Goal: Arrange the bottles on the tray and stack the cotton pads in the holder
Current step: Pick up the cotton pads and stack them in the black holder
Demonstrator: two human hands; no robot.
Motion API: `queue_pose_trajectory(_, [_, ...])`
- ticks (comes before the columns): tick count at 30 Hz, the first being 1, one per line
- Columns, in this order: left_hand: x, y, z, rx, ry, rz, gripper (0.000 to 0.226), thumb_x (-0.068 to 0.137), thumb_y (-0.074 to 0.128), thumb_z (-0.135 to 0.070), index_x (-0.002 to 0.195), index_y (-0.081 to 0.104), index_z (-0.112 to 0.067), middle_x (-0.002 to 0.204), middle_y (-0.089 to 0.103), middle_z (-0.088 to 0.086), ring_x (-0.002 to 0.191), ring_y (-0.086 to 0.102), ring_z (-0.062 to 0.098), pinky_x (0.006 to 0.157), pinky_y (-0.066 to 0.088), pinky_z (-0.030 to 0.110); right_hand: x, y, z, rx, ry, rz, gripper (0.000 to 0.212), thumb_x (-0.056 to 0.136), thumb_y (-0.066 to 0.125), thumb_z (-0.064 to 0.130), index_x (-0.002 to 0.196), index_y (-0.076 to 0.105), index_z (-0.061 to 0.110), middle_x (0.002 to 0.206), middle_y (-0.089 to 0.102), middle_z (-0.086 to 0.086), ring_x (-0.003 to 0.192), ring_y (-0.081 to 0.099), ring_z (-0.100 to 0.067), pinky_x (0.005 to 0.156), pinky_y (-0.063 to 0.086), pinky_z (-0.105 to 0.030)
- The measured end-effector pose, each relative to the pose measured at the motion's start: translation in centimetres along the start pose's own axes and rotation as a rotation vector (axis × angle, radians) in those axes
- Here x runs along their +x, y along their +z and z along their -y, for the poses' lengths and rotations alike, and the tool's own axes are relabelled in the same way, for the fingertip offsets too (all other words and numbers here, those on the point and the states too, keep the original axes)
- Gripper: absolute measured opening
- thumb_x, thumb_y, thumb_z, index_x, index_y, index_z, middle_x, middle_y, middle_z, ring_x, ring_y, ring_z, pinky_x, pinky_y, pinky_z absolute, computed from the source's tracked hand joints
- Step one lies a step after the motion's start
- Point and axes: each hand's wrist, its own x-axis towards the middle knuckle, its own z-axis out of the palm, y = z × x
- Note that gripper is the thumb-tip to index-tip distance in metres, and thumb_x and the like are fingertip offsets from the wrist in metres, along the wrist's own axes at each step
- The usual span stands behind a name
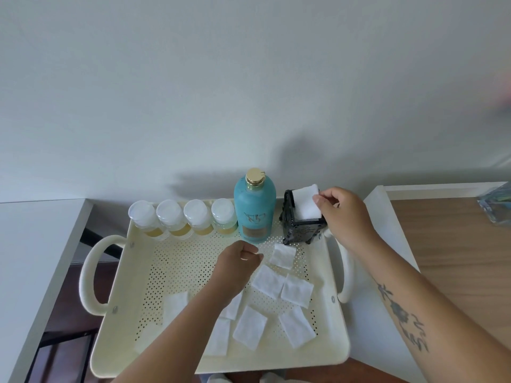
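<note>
A cream perforated tray (177,272) with looped handles at both ends sits in front of a pale wall. Along its far edge stand four small clear bottles (182,219) with white caps in a row, and just right of them a tall teal bottle (254,208) with a gold cap. Right of that, in the far right corner, stands a black holder (302,229). The right hand (343,214) pinches a white cotton pad (306,203) between thumb and fingers, the pad standing partly inside the holder's open top. The left hand (237,262) hovers over the tray's middle, loosely curled with fingertips together; whether it grips anything I cannot tell. Several loose pads (269,280) lie scattered flat across the near and right parts of the tray.
</note>
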Motion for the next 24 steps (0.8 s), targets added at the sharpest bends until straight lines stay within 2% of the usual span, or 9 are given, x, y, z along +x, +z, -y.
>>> queue_pose_trajectory(3, [0.5, 0.4, 1.0, 0.107, 0.019, -0.001, 0.015, 0.087, 0.067, -0.029, 0.100, 0.065, -0.021, 0.096, 0.064, -0.009, 0.081, 0.057, 0.000, 0.059, 0.040, 0.013, 0.3, 0.5, 0.0, -0.012, 0.045, 0.023, 0.021, 0.092, 0.056, 0.027, 0.084, 0.067, 0.012, 0.084, 0.061, -0.008, 0.080, 0.056, -0.024, 0.067, 0.038, -0.029])
queue_pose_trajectory(5, [0.7, 0.7, 1.5, 0.155, 0.026, 0.000, 0.017, 0.087, 0.067, -0.028, 0.102, 0.065, -0.020, 0.097, 0.064, -0.007, 0.082, 0.057, 0.002, 0.060, 0.038, 0.010, 0.4, 0.8, -0.1, -0.026, 0.064, 0.021, 0.023, 0.092, 0.056, 0.027, 0.080, 0.067, 0.011, 0.079, 0.059, -0.006, 0.080, 0.055, -0.025, 0.067, 0.038, -0.030])
queue_pose_trajectory(9, [0.7, 1.3, 2.0, 0.286, 0.063, 0.035, 0.022, 0.088, 0.066, -0.029, 0.107, 0.064, -0.018, 0.101, 0.066, -0.004, 0.089, 0.061, 0.010, 0.070, 0.047, 0.018, 0.4, 1.1, -0.5, -0.184, 0.025, 0.029, 0.016, 0.091, 0.058, 0.026, 0.088, 0.068, 0.013, 0.093, 0.055, -0.007, 0.097, 0.053, -0.028, 0.076, 0.043, -0.034])
queue_pose_trajectory(11, [0.7, 1.6, 2.0, 0.337, 0.091, 0.032, 0.023, 0.088, 0.066, -0.030, 0.107, 0.064, -0.018, 0.101, 0.066, -0.004, 0.090, 0.062, 0.012, 0.077, 0.051, 0.024, 0.1, 1.0, -0.6, -0.229, -0.048, -0.033, 0.014, 0.091, 0.058, 0.024, 0.098, 0.066, 0.015, 0.095, 0.053, -0.004, 0.097, 0.052, -0.028, 0.073, 0.044, -0.034])
queue_pose_trajectory(13, [0.7, 1.7, 1.9, 0.379, 0.118, 0.023, 0.022, 0.087, 0.066, -0.032, 0.105, 0.064, -0.019, 0.101, 0.066, -0.005, 0.089, 0.062, 0.011, 0.078, 0.053, 0.026, -0.3, 0.8, -0.6, -0.232, -0.190, -0.156, 0.014, 0.092, 0.057, 0.019, 0.103, 0.064, 0.014, 0.097, 0.055, -0.002, 0.096, 0.051, -0.026, 0.073, 0.042, -0.032])
queue_pose_trajectory(15, [0.8, 1.8, 1.9, 0.408, 0.137, 0.027, 0.021, 0.086, 0.068, -0.031, 0.103, 0.063, -0.019, 0.100, 0.065, -0.005, 0.088, 0.062, 0.011, 0.078, 0.053, 0.027, -0.8, 0.6, -0.7, -0.273, -0.332, -0.206, 0.014, 0.091, 0.057, 0.014, 0.103, 0.064, 0.014, 0.099, 0.060, -0.001, 0.096, 0.051, -0.026, 0.078, 0.043, -0.033])
queue_pose_trajectory(19, [1.0, 2.0, 2.0, 0.437, 0.145, 0.038, 0.021, 0.085, 0.070, -0.029, 0.102, 0.063, -0.017, 0.101, 0.064, -0.002, 0.088, 0.061, 0.013, 0.078, 0.054, 0.028, -1.5, 0.8, -1.5, -0.441, -0.462, -0.116, 0.014, 0.090, 0.053, 0.018, 0.090, 0.067, 0.015, 0.090, 0.068, 0.003, 0.096, 0.053, -0.030, 0.078, 0.047, -0.042])
queue_pose_trajectory(21, [1.0, 2.1, 2.1, 0.448, 0.140, 0.042, 0.021, 0.085, 0.070, -0.027, 0.102, 0.063, -0.016, 0.101, 0.063, -0.002, 0.087, 0.061, 0.014, 0.076, 0.053, 0.028, -1.8, 0.9, -2.1, -0.503, -0.465, -0.066, 0.019, 0.090, 0.052, 0.023, 0.082, 0.068, 0.017, 0.087, 0.070, 0.007, 0.104, 0.054, -0.033, 0.081, 0.046, -0.041])
queue_pose_trajectory(24, [1.1, 2.3, 2.2, 0.467, 0.123, 0.051, 0.020, 0.085, 0.070, -0.025, 0.101, 0.062, -0.016, 0.101, 0.064, -0.001, 0.086, 0.062, 0.016, 0.074, 0.053, 0.029, -2.1, 1.2, -2.7, -0.577, -0.445, -0.036, 0.030, 0.093, 0.048, 0.038, 0.082, 0.070, 0.021, 0.088, 0.072, 0.010, 0.117, 0.051, -0.031, 0.092, 0.039, -0.039])
